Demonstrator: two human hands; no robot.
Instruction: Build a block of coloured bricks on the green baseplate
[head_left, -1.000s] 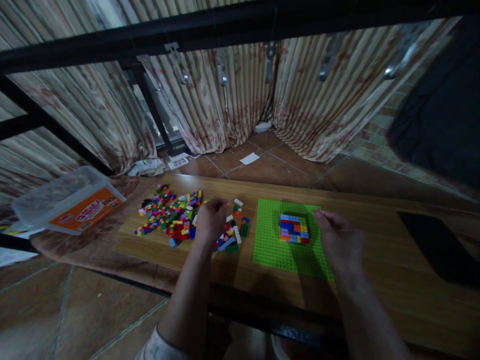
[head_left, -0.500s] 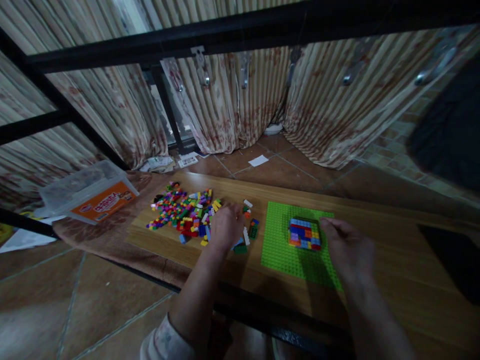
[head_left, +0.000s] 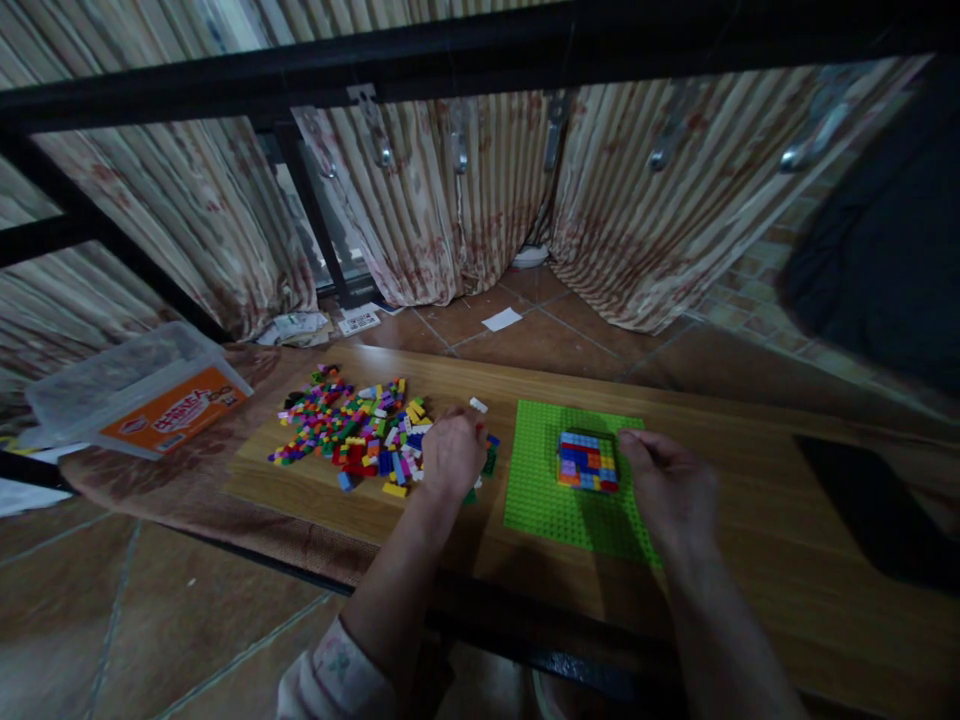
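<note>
My left hand (head_left: 454, 452) is over the right side of a loose pile of toy building bricks (head_left: 360, 430). Its fingers are curled down and pressed together, hiding whatever may be in them. To the right, a green studded baseplate (head_left: 536, 500) lies on the wooden table. On it sits a low, roughly square build of multicoloured bricks (head_left: 589, 462), mostly blue, red, yellow and orange on top. Just right of this build, my right hand (head_left: 671, 490) has thumb and index finger pinched together. Anything between those fingertips is too small or hidden to make out.
A clear plastic tub (head_left: 135, 390) with an orange label lies left of the wooden tabletop (head_left: 442, 380). A dark flat object (head_left: 870, 510) rests at the right. Behind the table are a sheet of paper (head_left: 502, 319) on the floor and striped curtains (head_left: 480, 220).
The view has turned slightly right, so the table appears further left. My left hand has shifted a little right across the bricks, towards the baseplate. My right hand keeps its pinch beside the build.
</note>
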